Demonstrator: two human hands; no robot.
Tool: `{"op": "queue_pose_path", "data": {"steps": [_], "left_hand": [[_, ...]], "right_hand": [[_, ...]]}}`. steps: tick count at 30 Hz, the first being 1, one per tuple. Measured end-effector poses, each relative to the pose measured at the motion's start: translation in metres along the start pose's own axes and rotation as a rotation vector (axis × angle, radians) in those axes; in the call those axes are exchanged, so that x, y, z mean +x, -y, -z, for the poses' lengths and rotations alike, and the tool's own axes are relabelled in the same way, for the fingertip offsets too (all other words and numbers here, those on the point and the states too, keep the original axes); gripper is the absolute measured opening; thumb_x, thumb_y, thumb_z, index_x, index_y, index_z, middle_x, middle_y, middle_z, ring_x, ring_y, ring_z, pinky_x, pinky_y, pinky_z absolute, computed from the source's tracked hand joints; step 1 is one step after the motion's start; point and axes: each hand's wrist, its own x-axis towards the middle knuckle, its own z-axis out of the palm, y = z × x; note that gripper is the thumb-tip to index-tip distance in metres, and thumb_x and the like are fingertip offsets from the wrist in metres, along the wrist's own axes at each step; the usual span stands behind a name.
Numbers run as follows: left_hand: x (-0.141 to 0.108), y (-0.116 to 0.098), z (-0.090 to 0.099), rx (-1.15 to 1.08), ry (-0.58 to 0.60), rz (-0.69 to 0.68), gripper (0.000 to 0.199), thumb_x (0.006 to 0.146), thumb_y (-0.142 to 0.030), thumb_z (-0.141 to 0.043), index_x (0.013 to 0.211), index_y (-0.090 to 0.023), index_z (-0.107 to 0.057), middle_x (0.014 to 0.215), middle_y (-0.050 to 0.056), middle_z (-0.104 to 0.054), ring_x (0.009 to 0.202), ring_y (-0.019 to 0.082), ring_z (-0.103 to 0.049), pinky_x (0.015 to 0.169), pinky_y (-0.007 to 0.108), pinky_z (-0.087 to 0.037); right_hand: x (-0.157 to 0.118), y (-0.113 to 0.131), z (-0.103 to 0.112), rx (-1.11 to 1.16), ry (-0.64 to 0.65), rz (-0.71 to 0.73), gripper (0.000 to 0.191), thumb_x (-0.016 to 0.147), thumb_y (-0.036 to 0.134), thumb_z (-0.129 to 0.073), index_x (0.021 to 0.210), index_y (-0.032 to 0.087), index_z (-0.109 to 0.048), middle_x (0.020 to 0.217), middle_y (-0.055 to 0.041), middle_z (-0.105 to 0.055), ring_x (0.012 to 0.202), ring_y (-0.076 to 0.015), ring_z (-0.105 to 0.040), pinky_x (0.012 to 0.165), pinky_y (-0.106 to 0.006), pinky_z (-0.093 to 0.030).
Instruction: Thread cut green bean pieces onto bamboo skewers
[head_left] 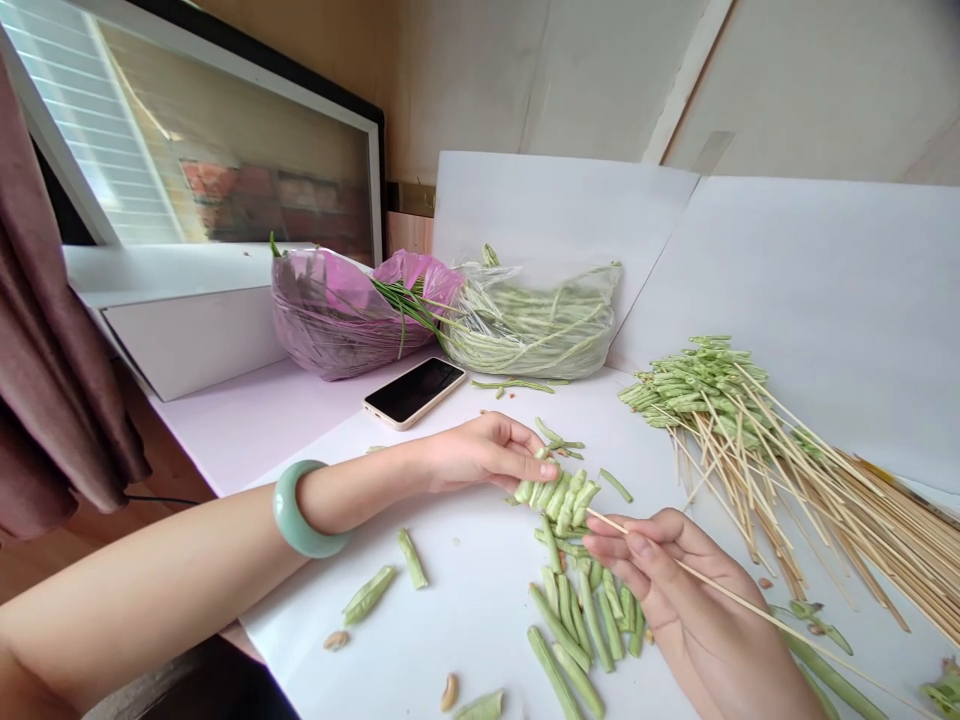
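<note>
1. Nearest the camera lies the person's bare left forearm (150,590), with a pale green jade bangle (304,510) around it, reaching in from the lower left.
2. The left hand (480,455) is closed in a pinch: its fingers (525,462) grip a tight row of cut green bean pieces (559,500), which sits just past the fingertips.
3. The right hand (694,590) is curled, with its thumb and fingers (637,545) closed on a thin bamboo skewer (720,590). The skewer's tip runs from those fingers to the row of bean pieces, touching it at the edge nearest them.
4. Directly below both sets of fingers lies a loose heap of cut beans (577,615) on a white sheet (457,625). A few stray pieces (375,595) and pale bean seeds (448,692) lie farther left, below the left fingers.
5. Beyond the right fingers, to the upper right, sits a pile of finished bean skewers (720,405), with the beans at their far ends and bare sticks fanning toward the right.
6. Past the left fingers lies a smartphone (415,390). Behind it rest a clear plastic bag of long beans (532,330) and a purple plastic bag (330,320).
7. Well left of the left fingers hangs a mauve curtain (52,330).
</note>
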Motion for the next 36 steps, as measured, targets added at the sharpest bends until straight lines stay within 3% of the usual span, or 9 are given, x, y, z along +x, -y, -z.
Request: {"op": "queue_pose_path", "data": {"steps": [6, 12, 20, 23, 25, 27, 30, 33, 36], "left_hand": [[0.002, 0.004, 0.001, 0.123, 0.020, -0.062, 0.020, 0.065, -0.023, -0.081, 0.070, -0.010, -0.066, 0.059, -0.002, -0.059, 0.055, 0.007, -0.054, 0.059, 0.021, -0.042], [0.001, -0.001, 0.003, 0.060, -0.032, -0.074, 0.020, 0.061, -0.020, -0.082, 0.072, -0.010, -0.067, 0.067, 0.001, -0.066, 0.060, 0.010, -0.060, 0.064, 0.024, -0.047], [0.003, -0.006, 0.019, -0.012, -0.200, -0.228, 0.017, 0.060, -0.017, -0.078, 0.070, -0.011, -0.065, 0.066, 0.004, -0.068, 0.059, 0.011, -0.061, 0.059, 0.024, -0.046], [0.004, -0.005, 0.024, -0.021, -0.258, -0.265, 0.016, 0.062, -0.017, -0.076, 0.072, -0.011, -0.065, 0.069, 0.003, -0.068, 0.062, 0.011, -0.061, 0.062, 0.024, -0.046], [0.003, -0.006, 0.025, -0.023, -0.286, -0.281, 0.016, 0.063, -0.019, -0.076, 0.072, -0.012, -0.065, 0.069, 0.002, -0.068, 0.063, 0.011, -0.061, 0.064, 0.024, -0.046], [0.003, -0.008, 0.025, -0.019, -0.297, -0.282, 0.017, 0.064, -0.021, -0.077, 0.072, -0.012, -0.065, 0.069, 0.002, -0.068, 0.064, 0.011, -0.062, 0.066, 0.024, -0.047], [0.002, -0.010, 0.022, 0.015, -0.253, -0.251, 0.021, 0.064, -0.025, -0.079, 0.073, -0.010, -0.067, 0.070, 0.005, -0.070, 0.067, 0.014, -0.065, 0.070, 0.027, -0.048], [0.002, -0.010, 0.022, 0.070, -0.248, -0.190, 0.031, 0.066, -0.032, -0.080, 0.086, -0.011, -0.069, 0.081, 0.008, -0.072, 0.075, 0.017, -0.067, 0.075, 0.029, -0.050], [0.002, -0.009, 0.028, 0.154, -0.398, -0.218, 0.048, 0.070, -0.038, -0.076, 0.109, -0.014, -0.064, 0.092, 0.009, -0.073, 0.091, 0.021, -0.068, 0.082, 0.033, -0.050]], "right_hand": [[0.002, -0.003, 0.004, 0.092, -0.061, -0.148, 0.021, 0.073, 0.038, -0.079, 0.077, 0.019, -0.069, 0.089, -0.0083, -0.074, 0.084, -0.0186, -0.071, 0.082, -0.026, -0.057], [0.003, 0.002, 0.004, 0.160, -0.242, -0.286, 0.032, 0.056, 0.037, -0.089, 0.071, 0.017, -0.069, 0.081, -0.0051, -0.071, 0.078, -0.0157, -0.068, 0.075, -0.022, -0.057], [0.021, 0.019, 0.027, 0.107, -0.479, -0.215, 0.046, 0.036, 0.036, -0.093, 0.069, 0.018, -0.066, 0.073, -0.0040, -0.070, 0.071, -0.0162, -0.067, 0.071, -0.023, -0.059], [0.033, 0.027, 0.052, -0.116, -0.436, -0.011, 0.041, 0.050, 0.043, -0.087, 0.074, 0.021, -0.063, 0.074, -0.0006, -0.070, 0.070, -0.0148, -0.068, 0.071, -0.024, -0.059], [0.040, 0.032, 0.070, -0.570, -0.247, 0.177, 0.031, 0.073, 0.052, -0.068, 0.081, 0.023, -0.061, 0.075, -0.0007, -0.071, 0.070, -0.0163, -0.070, 0.067, -0.027, -0.060], [0.044, 0.038, 0.083, -0.776, -0.153, 0.189, 0.025, 0.074, 0.046, -0.066, 0.078, 0.022, -0.066, 0.064, -0.0025, -0.069, 0.058, -0.0193, -0.068, 0.054, -0.028, -0.058], [0.045, 0.046, 0.095, -1.022, -0.066, 0.217, 0.020, 0.071, 0.037, -0.064, 0.083, 0.024, -0.074, 0.063, -0.0030, -0.070, 0.060, -0.0232, -0.069, 0.054, -0.032, -0.057], [0.045, 0.055, 0.104, -1.215, -0.120, 0.317, 0.026, 0.072, 0.035, -0.054, 0.087, 0.028, -0.075, 0.088, -0.0045, -0.075, 0.081, -0.0262, -0.070, 0.074, -0.038, -0.055], [0.046, 0.066, 0.120, -1.373, -0.337, 0.377, 0.036, 0.079, 0.037, -0.043, 0.093, 0.022, -0.073, 0.099, -0.0103, -0.073, 0.090, -0.0302, -0.067, 0.079, -0.042, -0.050]]}}
